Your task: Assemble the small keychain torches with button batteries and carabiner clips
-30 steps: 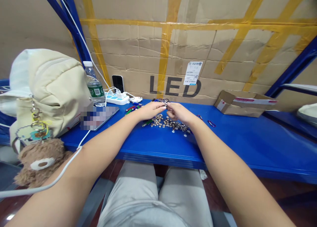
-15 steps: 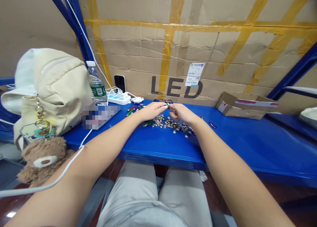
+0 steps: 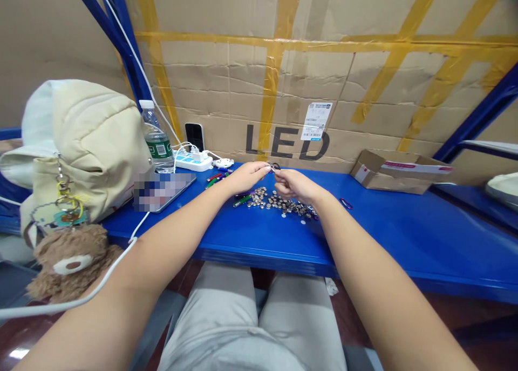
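Two hands, left hand [image 3: 247,178] and right hand [image 3: 297,186], almost meeting at fingertips. Right fingers curled, apparently pinched on small dark ring [image 3: 275,166]; left fingers close together just beside, but cannot tell if gripping. Ring between the fingertips, toward their far side. On near side of the fingers, many metal bits [image 3: 279,202] and green stick [image 3: 243,201]. Ring probably light, stiff, rather slippery: better to take by its rim.
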`<move>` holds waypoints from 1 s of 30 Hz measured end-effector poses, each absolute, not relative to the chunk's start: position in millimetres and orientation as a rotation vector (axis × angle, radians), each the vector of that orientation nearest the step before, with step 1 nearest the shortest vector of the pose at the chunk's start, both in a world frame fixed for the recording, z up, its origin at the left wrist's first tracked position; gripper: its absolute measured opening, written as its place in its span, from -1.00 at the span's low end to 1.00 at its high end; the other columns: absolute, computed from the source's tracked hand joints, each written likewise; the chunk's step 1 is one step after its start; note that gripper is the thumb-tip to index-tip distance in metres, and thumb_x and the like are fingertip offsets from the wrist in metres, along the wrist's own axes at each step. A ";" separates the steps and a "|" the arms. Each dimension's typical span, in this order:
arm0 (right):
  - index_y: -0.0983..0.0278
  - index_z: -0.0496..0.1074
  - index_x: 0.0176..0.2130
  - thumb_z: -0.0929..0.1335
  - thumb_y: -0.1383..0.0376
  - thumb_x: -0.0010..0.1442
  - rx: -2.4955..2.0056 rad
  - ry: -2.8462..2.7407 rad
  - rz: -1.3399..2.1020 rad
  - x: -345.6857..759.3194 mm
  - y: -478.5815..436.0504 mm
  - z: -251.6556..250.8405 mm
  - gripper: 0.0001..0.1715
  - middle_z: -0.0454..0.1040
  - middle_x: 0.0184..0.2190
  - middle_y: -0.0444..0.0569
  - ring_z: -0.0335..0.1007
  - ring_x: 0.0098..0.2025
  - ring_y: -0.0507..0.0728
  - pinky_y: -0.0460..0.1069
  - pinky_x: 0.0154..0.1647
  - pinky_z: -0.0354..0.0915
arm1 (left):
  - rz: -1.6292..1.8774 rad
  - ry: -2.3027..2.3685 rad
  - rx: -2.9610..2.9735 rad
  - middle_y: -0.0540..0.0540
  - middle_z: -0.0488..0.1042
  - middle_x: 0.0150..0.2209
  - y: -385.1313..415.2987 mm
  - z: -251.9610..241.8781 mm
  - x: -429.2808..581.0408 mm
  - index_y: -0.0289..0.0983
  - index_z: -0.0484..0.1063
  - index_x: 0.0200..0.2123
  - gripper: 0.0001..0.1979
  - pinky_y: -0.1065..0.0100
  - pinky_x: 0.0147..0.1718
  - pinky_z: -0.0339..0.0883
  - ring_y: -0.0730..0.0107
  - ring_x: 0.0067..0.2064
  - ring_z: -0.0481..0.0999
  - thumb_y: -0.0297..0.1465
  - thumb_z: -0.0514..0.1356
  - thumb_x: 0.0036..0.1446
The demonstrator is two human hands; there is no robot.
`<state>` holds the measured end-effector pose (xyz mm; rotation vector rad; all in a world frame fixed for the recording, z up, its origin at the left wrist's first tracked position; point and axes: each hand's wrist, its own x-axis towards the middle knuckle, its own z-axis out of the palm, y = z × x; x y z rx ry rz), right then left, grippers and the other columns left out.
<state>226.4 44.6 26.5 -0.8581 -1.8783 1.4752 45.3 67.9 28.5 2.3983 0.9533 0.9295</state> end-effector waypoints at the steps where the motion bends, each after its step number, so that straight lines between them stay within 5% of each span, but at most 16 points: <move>1: 0.21 -0.04 -0.56 0.09 0.14 0.28 -0.872 -1.867 1.472 225.9 45.6 26.1 -0.59 -0.09 -0.79 -0.30 -0.28 -0.73 -0.07 -0.12 -0.71 -0.18 | 0.926 0.978 2.353 -0.05 0.39 -0.45 70.3 28.4 43.8 -0.32 0.37 -0.31 -0.67 0.39 -0.38 0.21 0.45 -0.42 0.32 -0.23 -0.06 0.23; 6: 0.22 0.02 -0.53 0.11 0.09 0.29 -1.008 -1.715 1.323 225.9 53.5 22.7 -0.59 0.02 -0.78 -0.28 -0.18 -0.75 -0.08 -0.13 -0.71 -0.15 | 0.888 1.183 1.957 -0.06 0.38 -0.46 92.4 21.5 34.8 -0.30 0.34 -0.14 -0.72 0.45 -0.56 0.13 0.52 -0.53 0.27 -0.25 0.01 0.19; 9: 0.22 0.01 -0.53 0.15 0.10 0.27 -1.046 -1.695 1.262 228.8 57.4 21.8 -0.59 0.05 -0.78 -0.27 -0.13 -0.76 -0.08 -0.13 -0.71 -0.11 | 0.853 1.308 1.695 -0.16 0.44 -0.29 106.9 17.9 34.7 -0.31 0.32 -0.19 -0.76 0.47 -0.59 0.14 0.53 -0.50 0.33 -0.28 -0.02 0.22; 13: 0.23 0.08 -0.49 0.16 0.15 0.26 -1.061 -1.713 1.226 230.7 57.5 22.4 -0.66 0.09 -0.77 -0.27 -0.08 -0.76 -0.08 -0.14 -0.71 -0.08 | 0.965 1.233 1.418 -0.27 0.31 0.07 117.6 18.7 38.6 -0.24 0.17 0.00 -0.69 0.45 -0.40 0.34 0.42 -0.17 0.47 -0.23 -0.11 0.27; 17: 0.25 0.13 -0.44 0.18 0.17 0.26 -1.095 -1.726 1.196 229.7 54.9 23.8 -0.72 0.13 -0.74 -0.27 0.00 -0.73 -0.08 -0.15 -0.70 -0.05 | 1.051 1.172 1.504 -0.21 -0.04 0.29 121.4 19.4 34.0 -0.09 -0.05 0.17 -0.60 0.36 -0.17 0.38 0.35 0.12 0.32 -0.21 -0.18 0.29; 21: 0.26 0.16 -0.42 0.17 0.19 0.26 -1.148 -1.772 1.163 229.3 54.2 24.6 -0.75 0.17 -0.72 -0.25 0.07 -0.71 -0.07 -0.14 -0.68 0.01 | 1.025 1.344 1.911 -0.23 0.17 0.20 122.6 19.8 16.3 -0.20 0.10 0.16 -0.57 0.31 -0.11 0.33 0.30 0.07 0.36 -0.28 -0.07 0.23; 24: 0.26 0.17 -0.42 0.18 0.20 0.26 -1.178 -1.844 1.096 229.0 54.3 23.8 -0.75 0.20 -0.70 -0.23 0.10 -0.70 -0.06 -0.13 -0.66 0.06 | 0.634 1.567 2.423 -0.19 0.49 -0.11 121.3 20.9 1.2 -0.28 0.45 -0.15 -0.70 0.26 -0.06 0.25 0.18 -0.06 0.43 -0.32 0.14 0.03; 27: 0.26 0.18 -0.45 0.20 0.20 0.23 -1.241 -1.947 0.952 228.4 53.5 22.5 -0.75 0.25 -0.67 -0.19 0.16 -0.65 -0.04 -0.12 -0.60 0.11 | 0.335 1.702 2.589 -0.19 0.54 -0.25 121.3 20.0 -6.9 -0.28 0.52 -0.31 -0.75 0.27 -0.12 0.25 0.17 -0.17 0.47 -0.31 0.13 0.00; 30: 0.27 0.23 -0.47 0.23 0.21 0.20 -1.361 -2.087 0.705 228.2 53.4 21.0 -0.75 0.35 -0.62 -0.13 0.23 -0.57 0.00 -0.09 -0.52 0.13 | 0.330 1.774 2.610 -0.21 0.52 -0.19 125.2 16.2 -6.7 -0.27 0.52 -0.23 -0.71 0.29 -0.12 0.24 0.17 -0.14 0.45 -0.31 0.09 0.03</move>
